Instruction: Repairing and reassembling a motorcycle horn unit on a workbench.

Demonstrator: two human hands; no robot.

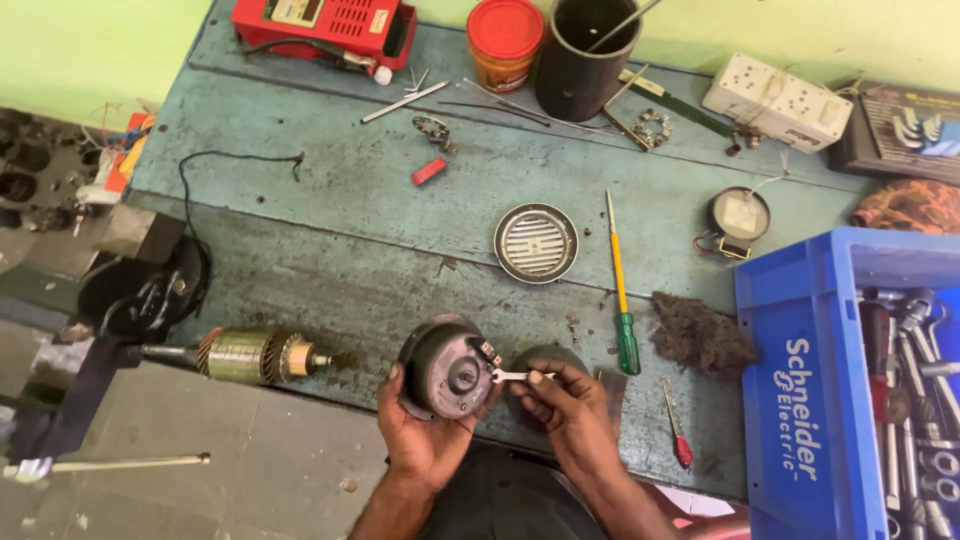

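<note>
My left hand (418,438) holds a round dark horn body (445,365) at the front edge of the blue-green wooden bench (330,240). My right hand (565,400) grips a small silver spanner (512,376) whose end sits on a terminal at the horn's right side. A second dark round part (540,358) lies on the bench just behind my right hand, partly hidden by it.
A round metal grille (536,243), a yellow-green screwdriver (620,290), a small red screwdriver (675,425) and a wad of steel wool (703,335) lie nearby. A blue crate (800,400) of spanners stands right. A motor armature (255,355) lies left. A red meter, a jar and a black cup stand at the back.
</note>
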